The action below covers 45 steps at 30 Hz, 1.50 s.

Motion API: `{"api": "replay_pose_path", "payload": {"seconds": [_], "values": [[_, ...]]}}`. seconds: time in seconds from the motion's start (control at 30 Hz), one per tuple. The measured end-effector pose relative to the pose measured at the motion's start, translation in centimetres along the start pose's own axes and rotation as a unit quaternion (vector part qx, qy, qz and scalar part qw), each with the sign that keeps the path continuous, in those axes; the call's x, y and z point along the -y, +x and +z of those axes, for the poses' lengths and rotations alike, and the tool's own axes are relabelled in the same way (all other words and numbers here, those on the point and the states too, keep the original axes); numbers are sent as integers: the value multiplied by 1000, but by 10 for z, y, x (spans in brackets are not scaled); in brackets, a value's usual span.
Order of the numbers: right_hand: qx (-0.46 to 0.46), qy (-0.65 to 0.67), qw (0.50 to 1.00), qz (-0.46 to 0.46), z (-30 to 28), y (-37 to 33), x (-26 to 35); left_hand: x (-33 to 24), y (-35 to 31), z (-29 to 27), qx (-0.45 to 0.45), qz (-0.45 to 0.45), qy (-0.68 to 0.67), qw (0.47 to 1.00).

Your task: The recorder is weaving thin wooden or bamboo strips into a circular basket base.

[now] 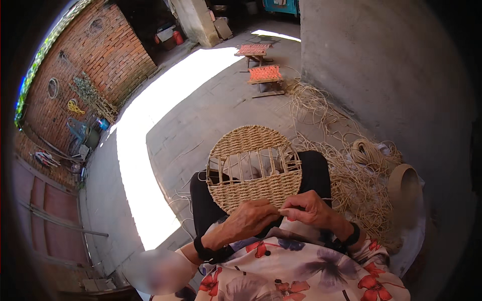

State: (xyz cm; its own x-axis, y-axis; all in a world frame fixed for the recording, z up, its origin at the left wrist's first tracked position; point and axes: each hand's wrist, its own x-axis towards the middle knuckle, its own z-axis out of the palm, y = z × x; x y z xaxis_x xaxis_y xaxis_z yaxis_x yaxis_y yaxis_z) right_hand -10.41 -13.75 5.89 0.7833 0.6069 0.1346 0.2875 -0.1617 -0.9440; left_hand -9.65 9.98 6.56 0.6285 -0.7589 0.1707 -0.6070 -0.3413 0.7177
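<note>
A round, flat wicker piece of tan cord rests on my lap. Its far and near parts are closely woven, while bare upright ribs show across the middle band. At its near edge my left hand is closed, fingers bent and pressed together. Right beside it, my right hand makes a pinch of thumb and forefinger, and the fingertips of both hands meet. Whatever they pinch is too small or hidden to name. Loose strands of cord hang by my left knee.
A tangled heap of tan cord lies on my right, with a coiled bundle and a tan ring-shaped roll. Ahead stand two low stools with an orange seat and a red seat. A grey wall rises at right.
</note>
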Motion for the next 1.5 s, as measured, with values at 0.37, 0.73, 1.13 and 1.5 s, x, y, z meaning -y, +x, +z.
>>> {"api": "replay_pose_path", "payload": {"seconds": [0.37,0.73,1.13,1.5], "values": [[-84,-78,993,-23,25,19,5,1,-12,7,-88,-163,-195,963],[-253,-212,923,195,-73,-35,-37,96,-102,-110,-484,-242,-284,792],[-457,-311,778,297,-280,-151,-83,233,-494,-170,-799,-400,-108,435],[-491,-648,468,-345,-300,-53,221,276,-327,-161,-672,-346,-286,590]]}}
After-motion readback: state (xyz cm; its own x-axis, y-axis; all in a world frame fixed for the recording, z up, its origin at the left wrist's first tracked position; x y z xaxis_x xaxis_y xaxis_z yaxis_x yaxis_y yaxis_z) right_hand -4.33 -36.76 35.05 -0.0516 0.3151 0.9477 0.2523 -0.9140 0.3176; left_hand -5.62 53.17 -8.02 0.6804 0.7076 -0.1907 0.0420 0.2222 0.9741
